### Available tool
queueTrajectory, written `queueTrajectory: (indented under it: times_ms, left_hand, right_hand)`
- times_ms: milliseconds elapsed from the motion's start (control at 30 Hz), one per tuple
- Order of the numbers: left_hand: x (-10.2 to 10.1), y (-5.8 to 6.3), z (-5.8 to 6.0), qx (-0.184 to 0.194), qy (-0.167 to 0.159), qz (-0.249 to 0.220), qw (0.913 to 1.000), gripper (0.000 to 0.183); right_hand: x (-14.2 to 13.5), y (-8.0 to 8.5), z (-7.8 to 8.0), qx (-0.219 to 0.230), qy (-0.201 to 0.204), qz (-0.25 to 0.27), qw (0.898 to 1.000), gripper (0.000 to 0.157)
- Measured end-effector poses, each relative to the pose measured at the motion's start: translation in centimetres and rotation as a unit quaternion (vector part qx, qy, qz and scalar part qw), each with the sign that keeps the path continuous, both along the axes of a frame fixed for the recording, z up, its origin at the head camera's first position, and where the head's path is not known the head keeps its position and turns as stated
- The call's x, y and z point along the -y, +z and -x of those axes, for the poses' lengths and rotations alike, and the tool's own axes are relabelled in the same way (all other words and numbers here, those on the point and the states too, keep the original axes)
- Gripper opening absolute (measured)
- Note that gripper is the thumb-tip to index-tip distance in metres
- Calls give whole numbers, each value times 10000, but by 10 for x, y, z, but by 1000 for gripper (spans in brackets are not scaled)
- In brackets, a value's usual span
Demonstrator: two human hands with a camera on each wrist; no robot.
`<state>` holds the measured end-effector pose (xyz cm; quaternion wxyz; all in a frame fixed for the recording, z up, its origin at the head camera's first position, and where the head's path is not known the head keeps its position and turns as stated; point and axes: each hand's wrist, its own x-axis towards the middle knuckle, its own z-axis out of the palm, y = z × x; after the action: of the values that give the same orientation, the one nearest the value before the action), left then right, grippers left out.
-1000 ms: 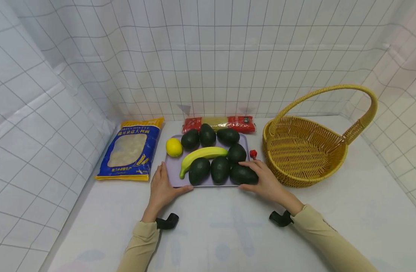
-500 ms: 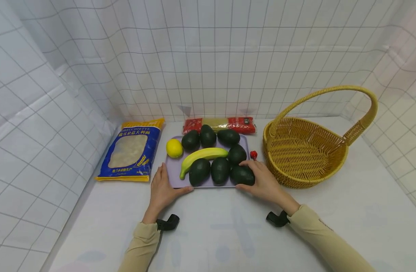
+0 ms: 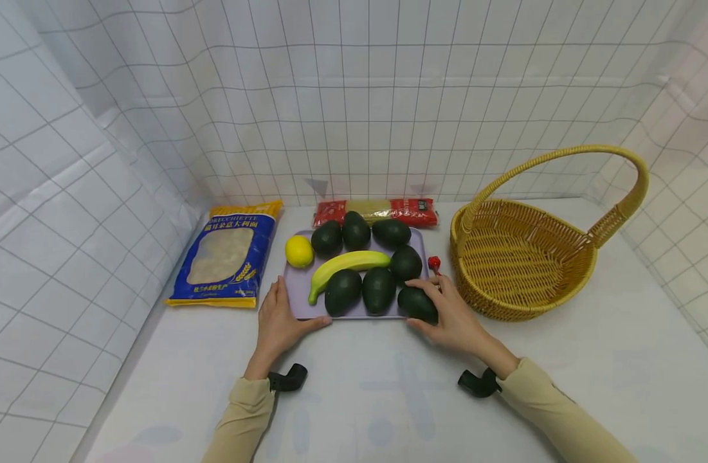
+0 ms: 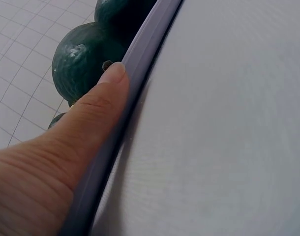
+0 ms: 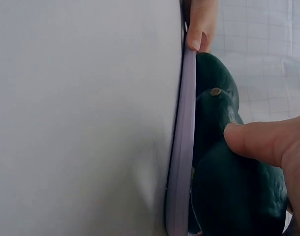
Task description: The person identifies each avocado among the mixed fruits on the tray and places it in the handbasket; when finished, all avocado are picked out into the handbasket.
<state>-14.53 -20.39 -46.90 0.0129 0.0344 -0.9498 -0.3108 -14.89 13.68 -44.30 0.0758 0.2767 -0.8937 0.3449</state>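
Working left of a golden wicker basket [image 3: 518, 260] with an arched handle, at a flat lilac rectangular tray [image 3: 299, 301]. Touching its left front corner with a spread, empty left hand [image 3: 276, 326]; pinching a dark-green pear-shaped avocado [image 3: 416, 304] at the right front corner with a curled right hand [image 3: 456, 320]. Just turned diagonally, away from the neighbouring avocado [image 3: 379, 290]; probably not settled yet.

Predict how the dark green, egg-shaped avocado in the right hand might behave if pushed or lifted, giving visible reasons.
The dark green, egg-shaped avocado would probably roll if pushed, given its rounded sides. Its smooth-looking skin may be slightly slippery. It seems firm rather than squashy: no dent shows beside the right hand's thumb.
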Motion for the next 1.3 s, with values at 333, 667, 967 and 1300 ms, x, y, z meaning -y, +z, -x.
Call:
queueTrajectory:
  times_ms: [333, 667, 967, 1300]
  left_hand:
    - [0, 0, -2, -1, 27, 23, 10000, 135]
    - [0, -2, -3, -4, 42, 44, 10000, 134]
    - [-1, -2, -4, -18, 54, 58, 10000, 134]
    - [-1, -1, -1, -79, 3, 93, 9999, 134]
  right_hand:
    - [-2, 7, -12, 319, 136, 871, 9956, 64]
    - [1, 25, -22, 20, 78, 1358, 9907, 67]
    - [-7, 43, -24, -549, 176, 1529, 9866, 73]
    - [-38, 70, -19, -964, -78, 1581, 9827, 74]
